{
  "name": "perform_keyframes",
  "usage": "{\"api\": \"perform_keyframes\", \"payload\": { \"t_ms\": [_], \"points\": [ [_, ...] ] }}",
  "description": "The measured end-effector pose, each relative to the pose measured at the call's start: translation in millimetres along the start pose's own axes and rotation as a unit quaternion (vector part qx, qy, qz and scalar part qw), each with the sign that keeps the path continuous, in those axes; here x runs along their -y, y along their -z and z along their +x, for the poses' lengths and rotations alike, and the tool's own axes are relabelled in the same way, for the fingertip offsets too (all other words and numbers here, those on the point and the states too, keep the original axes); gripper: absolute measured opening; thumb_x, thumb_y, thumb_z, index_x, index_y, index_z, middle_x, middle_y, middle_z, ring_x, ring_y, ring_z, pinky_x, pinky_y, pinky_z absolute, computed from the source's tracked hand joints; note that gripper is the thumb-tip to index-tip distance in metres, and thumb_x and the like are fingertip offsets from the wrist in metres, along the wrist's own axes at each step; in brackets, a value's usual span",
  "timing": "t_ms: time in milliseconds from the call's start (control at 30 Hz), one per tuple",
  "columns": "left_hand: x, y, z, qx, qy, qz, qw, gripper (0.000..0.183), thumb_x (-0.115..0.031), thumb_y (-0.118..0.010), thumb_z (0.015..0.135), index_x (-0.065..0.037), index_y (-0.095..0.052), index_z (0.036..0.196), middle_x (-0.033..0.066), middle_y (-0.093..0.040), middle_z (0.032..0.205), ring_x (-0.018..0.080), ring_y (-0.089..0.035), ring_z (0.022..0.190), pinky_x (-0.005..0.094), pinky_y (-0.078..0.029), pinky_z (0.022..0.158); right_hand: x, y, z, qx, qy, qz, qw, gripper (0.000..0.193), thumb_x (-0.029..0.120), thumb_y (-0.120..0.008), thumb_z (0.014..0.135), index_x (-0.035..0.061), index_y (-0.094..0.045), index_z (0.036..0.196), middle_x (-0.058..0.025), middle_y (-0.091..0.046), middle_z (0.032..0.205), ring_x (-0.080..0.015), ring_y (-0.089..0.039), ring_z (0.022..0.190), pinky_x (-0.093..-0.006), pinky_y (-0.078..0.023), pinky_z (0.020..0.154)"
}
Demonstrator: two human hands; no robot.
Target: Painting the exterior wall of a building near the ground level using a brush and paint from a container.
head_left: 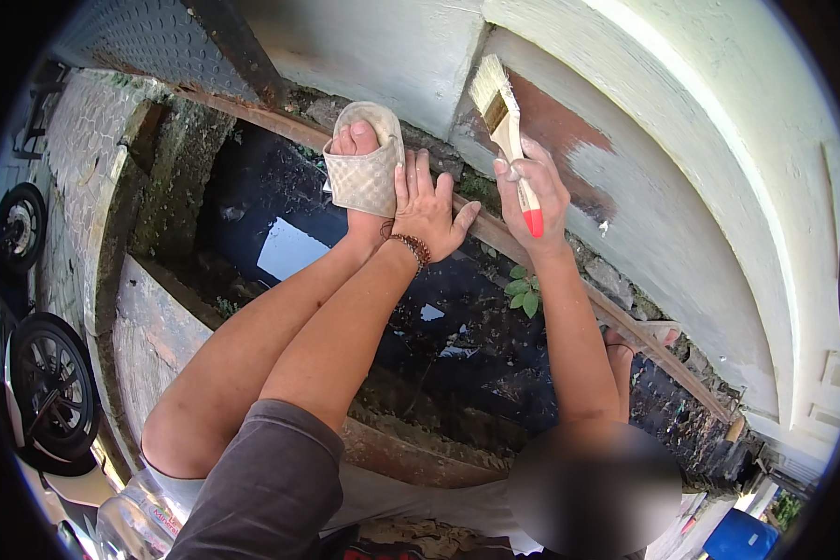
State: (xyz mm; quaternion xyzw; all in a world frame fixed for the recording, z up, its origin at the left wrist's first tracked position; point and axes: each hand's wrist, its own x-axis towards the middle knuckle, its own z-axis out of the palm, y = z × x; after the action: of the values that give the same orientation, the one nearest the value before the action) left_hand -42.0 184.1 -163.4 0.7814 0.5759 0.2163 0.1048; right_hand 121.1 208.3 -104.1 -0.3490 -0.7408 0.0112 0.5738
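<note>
My right hand (532, 191) grips a paintbrush (504, 117) with a pale wooden handle, a red tip and cream bristles. The bristles rest on a wall (681, 140) painted cream, next to an unpainted brown patch (560, 126). My left hand (427, 207) lies flat with fingers spread on a rusty metal rail (495, 238) at the wall's foot; a beaded bracelet circles its wrist. My left foot in a beige slipper (369, 163) stands on the same rail beside that hand. My right foot (639, 341) stands further along the rail.
Below me runs a drain channel with dark water (280, 243) and mossy concrete sides. A small green plant (525, 289) grows by the rail. Motorcycle wheels (51, 383) stand at the left on paving. A blue object (742, 537) sits at the lower right.
</note>
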Motion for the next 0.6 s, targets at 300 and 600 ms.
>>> {"api": "perform_keyframes", "payload": {
  "t_ms": [300, 600],
  "points": [
    [3.1, 1.6, 1.8, 0.015, 0.007, 0.001, 1.0, 0.067, -0.059, -0.043, 0.095, 0.004, -0.046, 0.118, 0.038, -0.015, 0.151, 0.0513, -0.007, 0.144, 0.0623, 0.002, 0.114, -10.3, -10.5, -1.0, -0.058, -0.044, -0.019, 0.997, 0.015, 0.0, -0.069, 0.087, 0.0012, -0.055, 0.091, -0.0216, -0.067, 0.106, -0.0276, -0.069, 0.091, -0.0332, -0.054, 0.078],
    [-0.3, 5.0, 0.4, 0.061, 0.018, -0.007, 0.998, 0.066, -0.056, -0.045, 0.095, 0.004, -0.047, 0.122, 0.0396, -0.008, 0.153, 0.0514, 0.0, 0.146, 0.0586, 0.005, 0.116, -9.9, 1.2, -0.8, -0.064, -0.046, -0.038, 0.996, 0.017, -0.002, -0.07, 0.083, 0.0016, -0.055, 0.09, -0.0214, -0.067, 0.101, -0.035, -0.069, 0.087, -0.0377, -0.056, 0.073]
  ]
}}
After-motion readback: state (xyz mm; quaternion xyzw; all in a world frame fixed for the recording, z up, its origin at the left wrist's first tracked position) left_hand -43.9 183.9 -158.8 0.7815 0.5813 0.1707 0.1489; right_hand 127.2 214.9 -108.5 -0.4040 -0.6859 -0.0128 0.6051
